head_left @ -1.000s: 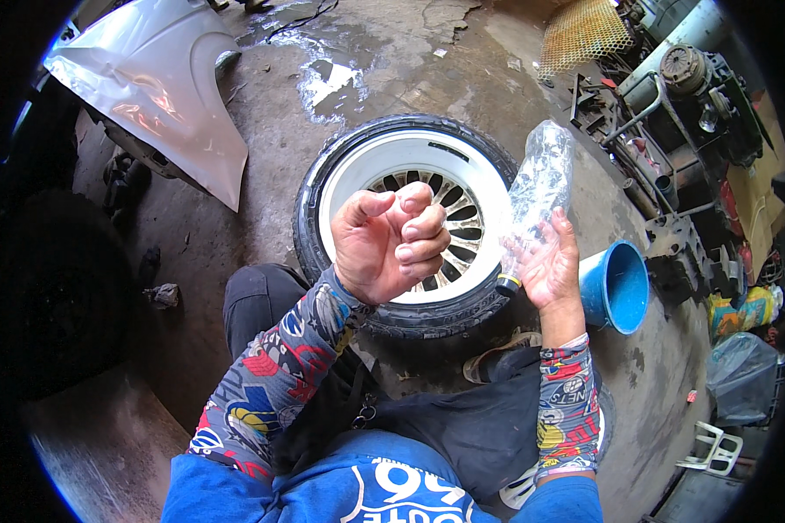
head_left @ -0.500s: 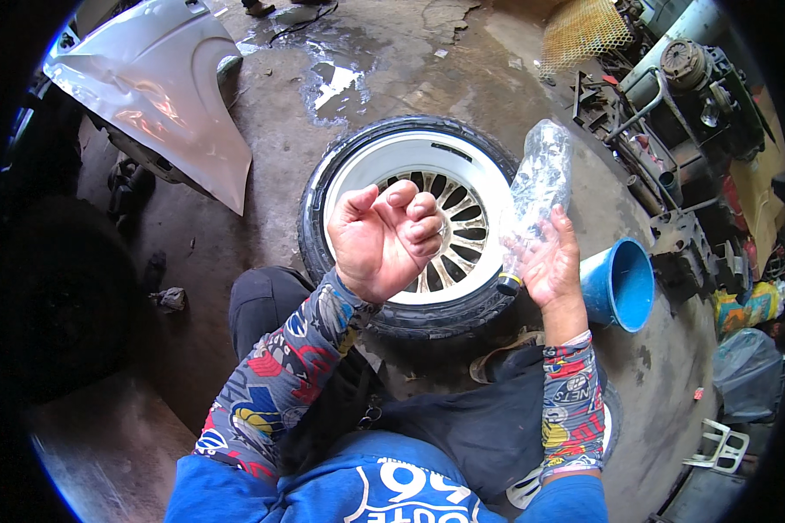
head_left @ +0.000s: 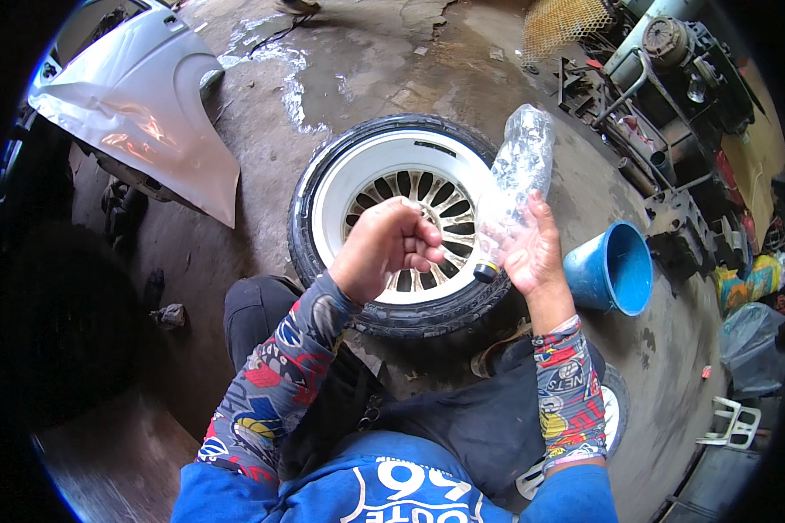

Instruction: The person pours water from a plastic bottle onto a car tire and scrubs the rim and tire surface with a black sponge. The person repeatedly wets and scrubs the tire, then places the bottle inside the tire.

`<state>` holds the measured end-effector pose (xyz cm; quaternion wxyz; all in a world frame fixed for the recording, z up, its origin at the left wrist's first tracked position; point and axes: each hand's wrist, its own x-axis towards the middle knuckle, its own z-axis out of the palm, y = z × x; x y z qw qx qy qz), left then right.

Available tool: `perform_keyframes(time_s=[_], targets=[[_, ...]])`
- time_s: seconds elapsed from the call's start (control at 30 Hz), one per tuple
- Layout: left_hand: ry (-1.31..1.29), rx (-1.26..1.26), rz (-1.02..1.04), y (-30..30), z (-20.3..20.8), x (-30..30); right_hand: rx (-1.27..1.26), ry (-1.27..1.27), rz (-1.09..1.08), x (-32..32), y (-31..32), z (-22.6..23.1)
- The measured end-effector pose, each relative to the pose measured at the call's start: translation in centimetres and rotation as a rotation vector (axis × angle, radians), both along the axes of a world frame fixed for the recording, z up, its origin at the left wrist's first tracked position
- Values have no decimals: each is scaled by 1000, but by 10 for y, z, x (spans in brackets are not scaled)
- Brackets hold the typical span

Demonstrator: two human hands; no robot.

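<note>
My right hand (head_left: 536, 257) holds a clear, crumpled plastic bottle (head_left: 525, 157) tilted, its dark-capped neck (head_left: 486, 272) toward me and its base pointing away. The fingers lie behind and along its side. My left hand (head_left: 385, 248) hovers over the wheel, fingers curled in loosely, with nothing visible in them. Beneath both hands a wheel (head_left: 330, 196) lies flat on the floor, a black tyre (head_left: 301, 218) around a white rim with dirty spokes. The bottle hides part of the rim's right side.
Right of the wheel, a blue bucket (head_left: 589, 272) lies tipped on its side. A silver car body panel (head_left: 139, 109) stands at the far left. Metal parts (head_left: 663, 161) crowd the right side, near a clear plastic bag (head_left: 750, 344). Another wheel (head_left: 615, 410) is beside my right leg.
My left hand has turned from palm up to sideways, its fingers curling further in. The right hand still holds the bottle. The whole view has shifted slightly.
</note>
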<state>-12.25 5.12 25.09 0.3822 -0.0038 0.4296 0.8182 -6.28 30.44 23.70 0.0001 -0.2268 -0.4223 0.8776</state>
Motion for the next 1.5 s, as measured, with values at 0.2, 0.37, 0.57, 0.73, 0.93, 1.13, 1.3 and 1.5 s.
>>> perform_keyframes(time_s=[0.2, 0.37, 0.57, 0.73, 0.93, 1.13, 1.3, 1.5], targets=[[359, -524, -326, 39, 8, -25, 83, 151, -72, -19, -17, -3], [722, -503, -287, 64, 1, -53, 90, 347, -91, -26, -29, -2], [677, -213, -173, 74, -6, -59, 245, 285, 94, -29, -20, 12], [595, 86, -163, 72, 17, -75, 312, 410, 259, -39, -9, 22], [793, -365, 166, 75, 30, -68, -46, 93, 94, -46, -8, -37], [1022, -270, 320, 84, 37, -43, -149, -282, 199, -51, -22, -98], [1199, -367, 350, 87, 43, -24, -45, -97, 164, -60, -21, -82], [1242, -330, 355, 84, 42, -20, 107, -83, 107, -57, -28, -76]])
